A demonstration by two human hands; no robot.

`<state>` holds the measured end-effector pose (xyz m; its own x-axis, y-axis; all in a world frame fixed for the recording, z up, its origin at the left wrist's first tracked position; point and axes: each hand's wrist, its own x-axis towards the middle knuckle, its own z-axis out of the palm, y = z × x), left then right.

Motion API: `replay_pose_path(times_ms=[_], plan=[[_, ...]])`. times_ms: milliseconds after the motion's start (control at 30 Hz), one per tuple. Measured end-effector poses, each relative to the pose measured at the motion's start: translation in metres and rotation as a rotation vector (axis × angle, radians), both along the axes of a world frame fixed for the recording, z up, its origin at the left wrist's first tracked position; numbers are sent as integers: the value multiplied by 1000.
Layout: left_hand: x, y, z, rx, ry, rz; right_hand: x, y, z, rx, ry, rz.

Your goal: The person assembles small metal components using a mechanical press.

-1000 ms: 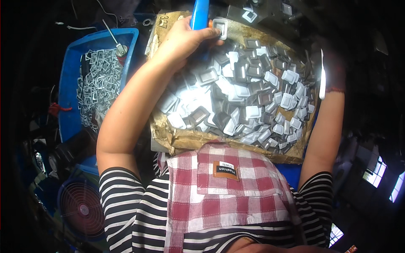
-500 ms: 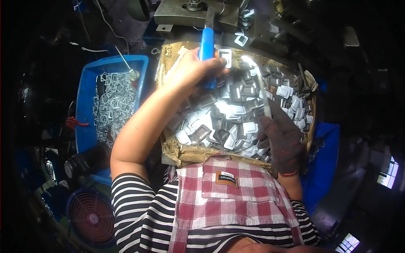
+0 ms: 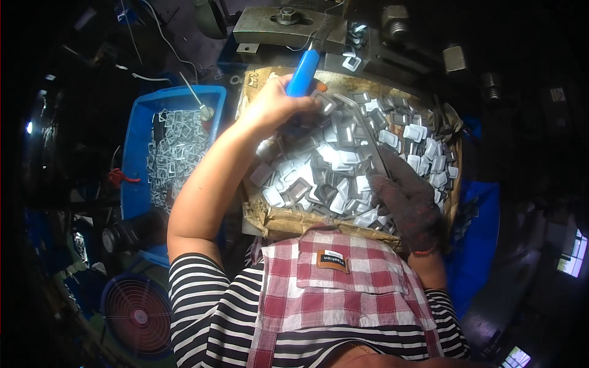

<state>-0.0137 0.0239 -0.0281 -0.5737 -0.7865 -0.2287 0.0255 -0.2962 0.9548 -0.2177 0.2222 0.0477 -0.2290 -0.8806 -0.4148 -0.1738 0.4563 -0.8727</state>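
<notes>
My bare left hand [image 3: 276,105] is closed around the blue handle [image 3: 304,73] of a tool. Its dark far end points at the machine, and I cannot make out its kind. Right by the left thumb is a small rectangular metal piece [image 3: 326,103] with a recessed middle; whether the thumb touches it is unclear. My right hand [image 3: 408,199], in a dark glove, grips long metal tweezers [image 3: 367,126], whose tips reach toward that piece. Beneath both hands, many similar shallow metal pieces [image 3: 340,156] lie heaped on a cardboard-covered surface [image 3: 270,222].
At left, a blue bin [image 3: 132,165] holds many small rectangular metal frames [image 3: 178,144] and a thin rod. A steel machine block [image 3: 257,27] with a bolt stands at the far side. A round fan [image 3: 140,316] sits lower left; a blue container [image 3: 472,245] is at right.
The tool handle has tilted and shifted down a little. The metal piece, earlier upright at my left thumb, now sits lower and tilted by the tweezers' tips. The whole view has shifted slightly.
</notes>
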Motion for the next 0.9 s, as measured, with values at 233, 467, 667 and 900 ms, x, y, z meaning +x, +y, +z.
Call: replay_pose_path(times_ms=[233,467,667,900], plan=[[-5,-8,10,-193,-255,-76,-12,4,-10,-150,40,170],[-23,-16,24,-411,-471,-123,-19,11,-6,-16,32,-68],[-79,-63,74,-1063,-1146,-268,-41,-15,9,-216,286,-266],[-89,-73,61,-1077,-1079,-61,-45,-68,-12,-376,304,-313]])
